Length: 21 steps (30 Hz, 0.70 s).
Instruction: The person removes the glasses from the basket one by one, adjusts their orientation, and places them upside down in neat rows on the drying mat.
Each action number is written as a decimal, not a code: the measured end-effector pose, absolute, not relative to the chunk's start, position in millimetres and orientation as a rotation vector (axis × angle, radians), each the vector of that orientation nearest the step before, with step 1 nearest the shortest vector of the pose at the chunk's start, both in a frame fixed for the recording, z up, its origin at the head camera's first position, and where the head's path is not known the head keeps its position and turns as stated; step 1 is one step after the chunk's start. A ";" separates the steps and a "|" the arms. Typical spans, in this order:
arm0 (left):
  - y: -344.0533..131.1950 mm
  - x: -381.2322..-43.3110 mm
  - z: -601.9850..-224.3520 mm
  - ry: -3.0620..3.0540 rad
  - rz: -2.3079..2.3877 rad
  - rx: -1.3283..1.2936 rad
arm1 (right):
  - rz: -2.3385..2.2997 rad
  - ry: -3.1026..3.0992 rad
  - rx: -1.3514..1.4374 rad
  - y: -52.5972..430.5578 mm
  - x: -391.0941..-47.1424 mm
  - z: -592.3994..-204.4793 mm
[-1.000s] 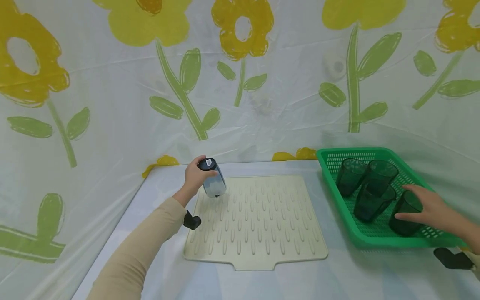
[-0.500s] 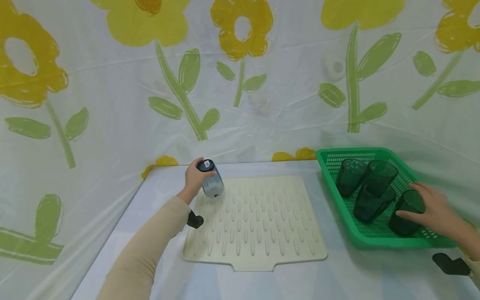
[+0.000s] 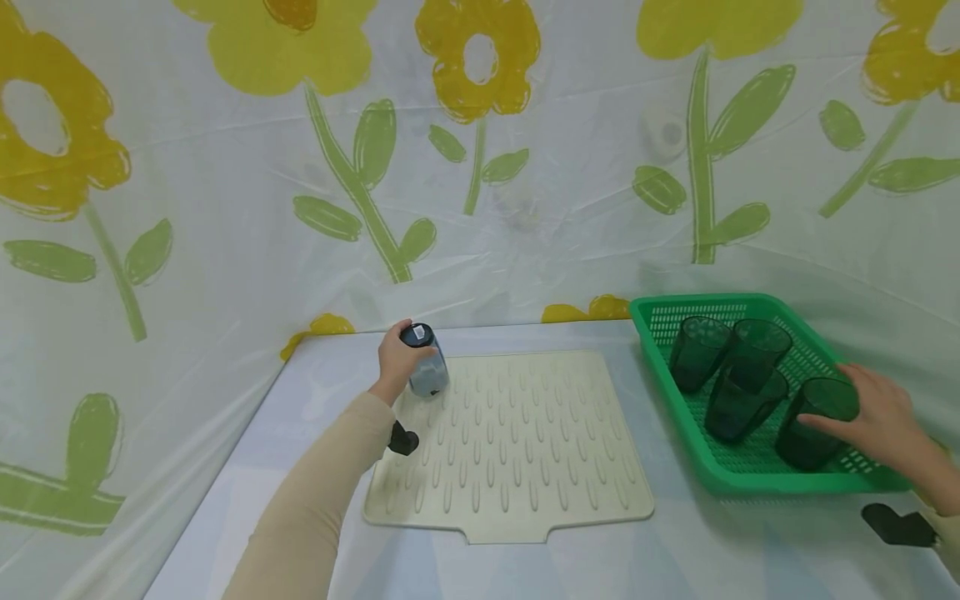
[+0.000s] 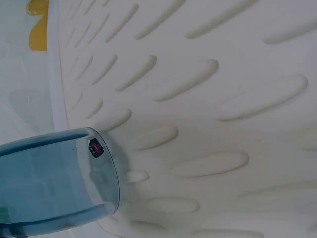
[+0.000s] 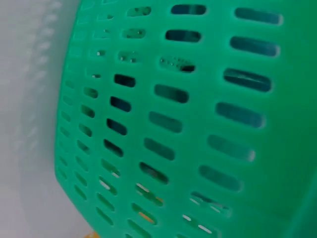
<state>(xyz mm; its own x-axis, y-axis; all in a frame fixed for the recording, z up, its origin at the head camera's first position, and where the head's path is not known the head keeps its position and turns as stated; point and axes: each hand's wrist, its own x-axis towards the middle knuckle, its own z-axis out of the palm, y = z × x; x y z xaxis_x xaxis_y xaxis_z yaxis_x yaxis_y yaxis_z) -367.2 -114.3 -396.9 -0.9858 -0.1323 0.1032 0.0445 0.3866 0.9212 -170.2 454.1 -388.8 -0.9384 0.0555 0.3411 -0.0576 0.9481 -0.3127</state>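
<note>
My left hand [image 3: 399, 364] grips a bluish clear drinking glass [image 3: 429, 379] turned upside down, its dark base uppermost with a small white label. It stands at the far left corner of a cream ridged drying mat [image 3: 525, 442]. In the left wrist view, the glass [image 4: 54, 178] shows a small dark sticker by its rim, close to the mat; whether they touch I cannot tell. At the right, my right hand [image 3: 881, 421] holds a dark tinted glass [image 3: 813, 433] inside a green plastic basket [image 3: 708, 467], thumb in front. Its other fingers are partly hidden behind the glass.
Several more dark glasses [image 3: 699, 354] stand or lean against each other in the basket's left part. The basket's slotted wall [image 5: 163, 119] fills the right wrist view. A flower-printed curtain [image 3: 517, 167] hangs behind the table and along its left side.
The right hand has closed in on the nearest glass in the basket, and that glass has tilted slightly. The left hand and its glass have shifted only a little.
</note>
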 end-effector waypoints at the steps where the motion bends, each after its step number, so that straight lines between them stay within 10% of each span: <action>1: -113.6 -367.5 -397.5 -2.478 -1.656 0.081 | 0.462 -2.752 -0.004 455.0 -169.8 -389.6; 21: -109.4 -366.8 -402.4 -2.469 -1.627 0.072 | 0.732 -2.843 -0.186 464.1 -167.6 -396.6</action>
<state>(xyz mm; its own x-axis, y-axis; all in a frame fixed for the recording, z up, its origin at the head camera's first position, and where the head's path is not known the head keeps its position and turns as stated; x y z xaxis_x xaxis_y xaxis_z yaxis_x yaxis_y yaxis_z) -366.8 -109.4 -402.4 -0.9820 -0.1411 0.1259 0.0601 0.3984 0.9153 -167.6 464.1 -396.6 -0.9722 0.1706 0.1604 0.0719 0.8694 -0.4889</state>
